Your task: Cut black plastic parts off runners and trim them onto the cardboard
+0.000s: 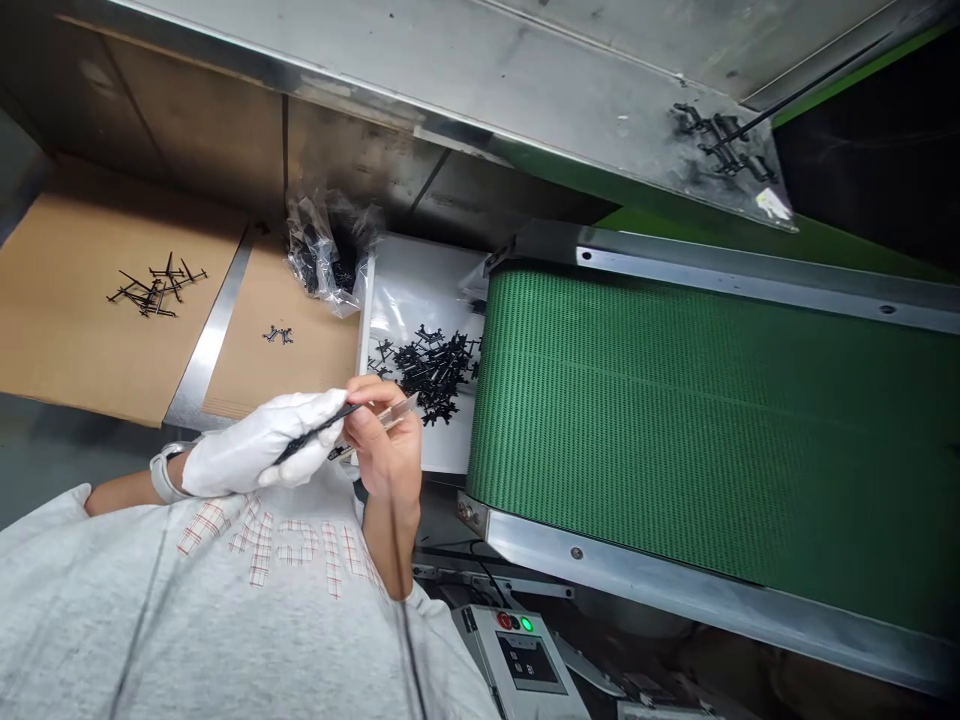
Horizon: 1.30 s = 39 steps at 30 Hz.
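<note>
In a white glove, my left hand [240, 450] is closed around a thin black plastic part [311, 435] in front of my chest. My bare right hand [390, 455] meets its upper end with thumb and fingertip. A slim, pale, flat tool [397, 411] runs through the right hand's fingers; its exact kind is unclear. Just beyond the hands, a pile of black plastic parts [435, 370] lies in a white tray [442, 452].
A green conveyor belt [637, 430] with metal side rails extends to the right. Cardboard sheets [67, 300] at left carry small black parts [157, 290]. A clear plastic bag [322, 250] stands behind the tray. Below the belt sits a control box [525, 660] with a lit green button.
</note>
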Available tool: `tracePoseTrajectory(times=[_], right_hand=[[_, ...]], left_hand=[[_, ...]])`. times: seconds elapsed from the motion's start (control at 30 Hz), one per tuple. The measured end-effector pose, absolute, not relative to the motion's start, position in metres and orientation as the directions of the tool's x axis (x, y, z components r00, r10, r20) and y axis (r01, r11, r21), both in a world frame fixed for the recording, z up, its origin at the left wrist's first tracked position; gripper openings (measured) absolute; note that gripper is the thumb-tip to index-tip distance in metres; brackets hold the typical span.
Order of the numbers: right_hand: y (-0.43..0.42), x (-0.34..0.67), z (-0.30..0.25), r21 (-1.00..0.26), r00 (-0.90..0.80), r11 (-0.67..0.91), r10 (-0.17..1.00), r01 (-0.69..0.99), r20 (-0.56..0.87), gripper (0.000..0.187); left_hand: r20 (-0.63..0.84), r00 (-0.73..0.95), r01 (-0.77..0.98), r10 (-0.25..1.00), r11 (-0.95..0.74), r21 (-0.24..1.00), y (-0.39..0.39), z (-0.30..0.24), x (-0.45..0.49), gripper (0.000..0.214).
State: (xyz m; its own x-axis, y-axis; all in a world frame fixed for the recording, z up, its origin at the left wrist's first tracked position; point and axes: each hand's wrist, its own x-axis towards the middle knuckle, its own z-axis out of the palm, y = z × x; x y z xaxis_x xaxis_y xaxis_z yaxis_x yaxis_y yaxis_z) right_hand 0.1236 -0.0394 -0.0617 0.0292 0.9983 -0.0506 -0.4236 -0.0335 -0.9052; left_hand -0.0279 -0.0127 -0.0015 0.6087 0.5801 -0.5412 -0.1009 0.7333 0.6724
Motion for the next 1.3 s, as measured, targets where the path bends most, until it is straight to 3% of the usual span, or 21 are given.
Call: tracePoseTrajectory(times=[0.13,0.27,0.43,0.53,0.83,1.1,1.3], right_hand=[[-0.045,0.124,-0.063,-0.958,0.096,0.095,0.993,-0.271,0.072,0.029],[-0.053,0.125,-0.055,-0.981,0.117,0.186,0.977,-0.055,0.178,0.039],[-0.063,0.123,-0.043,-0.937,0.074,0.261,0.956,0.232,0.285,0.042],[-0.066,0.122,-0.040,-0.898,0.025,0.298,0.946,0.323,0.323,0.044],[-0.062,0.119,-0.037,-0.856,-0.001,0.376,0.916,0.354,0.402,0.047],[-0.060,0.119,-0.034,-0.840,0.018,0.396,0.901,0.371,0.433,0.042],[-0.061,0.122,-0.033,-0.877,-0.002,0.380,0.918,0.294,0.397,0.037]], left_hand=[[-0.496,0.675,-0.046,0.545,0.703,0.710,-0.013,0.003,-0.029,0.052],[-0.533,0.632,0.019,0.562,0.677,0.736,-0.015,0.005,-0.031,0.057],[-0.540,0.537,0.017,0.648,0.632,0.775,-0.015,0.007,-0.027,0.055],[-0.530,0.466,0.032,0.708,0.585,0.810,-0.016,0.012,-0.023,0.048],[-0.497,0.425,0.120,0.757,0.497,0.859,-0.021,0.020,-0.020,0.043],[-0.436,0.467,0.074,0.769,0.458,0.886,-0.021,0.020,-0.018,0.043],[-0.421,0.487,0.036,0.766,0.464,0.885,-0.027,0.010,-0.021,0.050]])
